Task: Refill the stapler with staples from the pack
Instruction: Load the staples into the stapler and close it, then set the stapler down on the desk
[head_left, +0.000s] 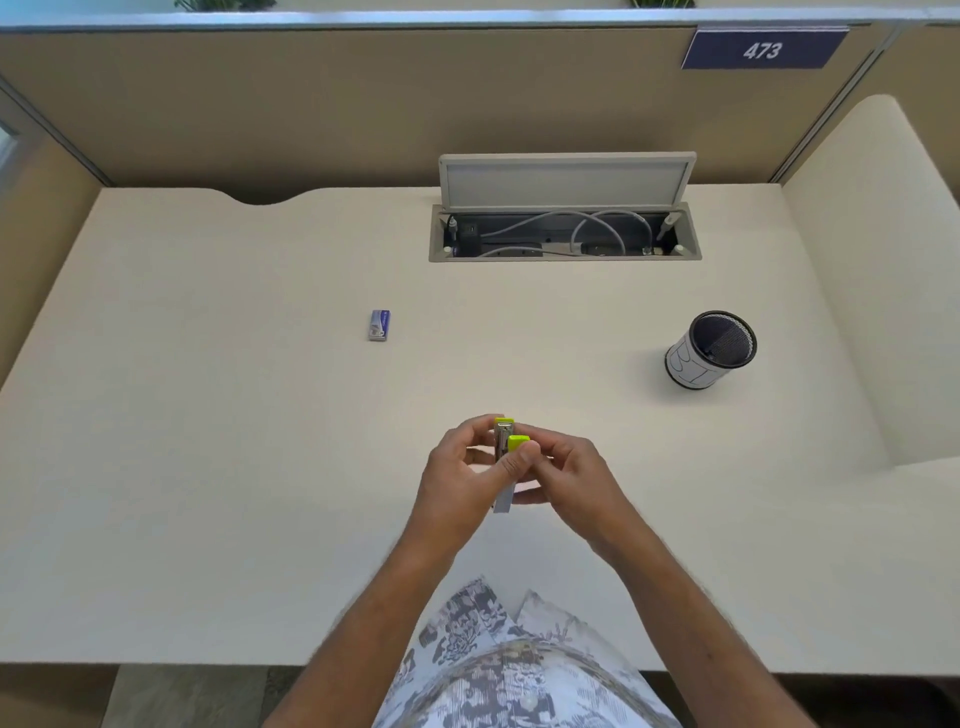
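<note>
Stapler, lime-green and metal, gripped above the desk at 6 o'clock by both hands: left hand and right hand closed around its sides. Staple pack lies flat at 10 o'clock, well apart. Mesh cup at 2 o'clock, contents not discernible. Open cable tray at 12 o'clock holds grey cables and plugs.
</note>
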